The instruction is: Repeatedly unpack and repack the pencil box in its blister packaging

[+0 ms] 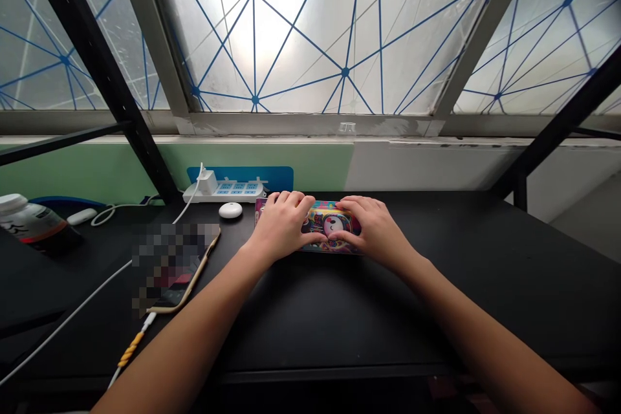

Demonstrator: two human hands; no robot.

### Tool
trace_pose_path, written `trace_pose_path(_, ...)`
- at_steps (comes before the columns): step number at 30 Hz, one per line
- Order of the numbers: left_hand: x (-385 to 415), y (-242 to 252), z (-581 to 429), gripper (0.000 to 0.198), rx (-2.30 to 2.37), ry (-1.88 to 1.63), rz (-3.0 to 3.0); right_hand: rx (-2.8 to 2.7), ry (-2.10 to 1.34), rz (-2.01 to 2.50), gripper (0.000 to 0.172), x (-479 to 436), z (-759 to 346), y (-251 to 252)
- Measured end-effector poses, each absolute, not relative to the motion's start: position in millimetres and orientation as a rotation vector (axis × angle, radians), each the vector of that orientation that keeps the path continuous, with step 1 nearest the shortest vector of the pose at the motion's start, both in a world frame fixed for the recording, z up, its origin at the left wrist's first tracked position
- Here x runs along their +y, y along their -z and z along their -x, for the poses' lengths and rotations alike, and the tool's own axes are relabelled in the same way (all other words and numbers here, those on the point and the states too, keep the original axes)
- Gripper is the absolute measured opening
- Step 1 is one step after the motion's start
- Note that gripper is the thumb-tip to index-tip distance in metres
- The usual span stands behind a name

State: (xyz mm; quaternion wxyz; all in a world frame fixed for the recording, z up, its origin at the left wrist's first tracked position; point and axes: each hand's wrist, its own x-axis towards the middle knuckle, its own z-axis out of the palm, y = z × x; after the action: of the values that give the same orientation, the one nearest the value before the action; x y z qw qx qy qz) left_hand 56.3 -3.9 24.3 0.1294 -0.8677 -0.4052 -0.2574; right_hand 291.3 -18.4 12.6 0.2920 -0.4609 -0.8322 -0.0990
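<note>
A flat, oblong pencil case (pixel 334 226) with a bright cartoon print lies on the black desk, beneath both hands. My left hand (pixel 285 223) grips its left part, fingers over the far edge and thumb along the near side. On the right part rests my right hand (pixel 373 223), its fingers curled on the far edge and its thumb pointing inward. The two thumbs almost meet at the front. A pale round cartoon face shows between my hands. Palms and fingers cover much of both ends of the case.
A blurred-out phone or tablet (pixel 187 275) with a charging cable (pixel 130 349) lies left of my left forearm. Behind it are a white earbud case (pixel 230 210) and a power strip (pixel 237 191) with a plug. A bottle (pixel 33 223) stands far left. Black frame bars (pixel 104 71) rise at both sides.
</note>
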Motion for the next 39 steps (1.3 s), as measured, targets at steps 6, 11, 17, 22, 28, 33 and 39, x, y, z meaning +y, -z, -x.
trace_pose_path(6, -8.9, -28.8, -59.4, 0.047, -1.125, 0.797, 2.467, -2.128, 0.228, 1.201, 0.039, -22.2, -292.8, -20.3)
trace_pose_path(11, -9.2, -27.7, -61.0, 0.042, -1.067, 0.692, 2.482, -2.171, 0.266, 1.148, 0.04, -23.3, -291.6, -16.5)
trace_pose_path(17, -10.9, -27.3, -61.9, 0.034, -1.107, 0.548, 2.565, -2.307, 0.306, 1.099, 0.033, -23.4, -293.2, -16.6)
trace_pose_path(22, -14.5, -28.2, -63.3, 0.035, -1.152, 0.547, 2.576, -2.36, 0.307, 1.131, 0.032, -26.5, -291.2, -16.0)
trace_pose_path(28, -17.0, -31.1, -66.3, 0.036, -1.198, 0.543, 2.568, -2.372, 0.365, 1.207, 0.028, -30.7, -286.3, -10.6)
trace_pose_path(33, -16.8, -29.0, -68.7, 0.03, -1.13, 0.436, 2.624, -2.455, 0.249, 1.175, 0.023, -31.5, -281.7, -9.0)
trace_pose_path(39, -15.6, -22.6, -66.8, 0.017, -0.978, 0.407, 2.766, -2.587, 0.105, 1.047, 0.025, -29.1, -278.6, -8.8)
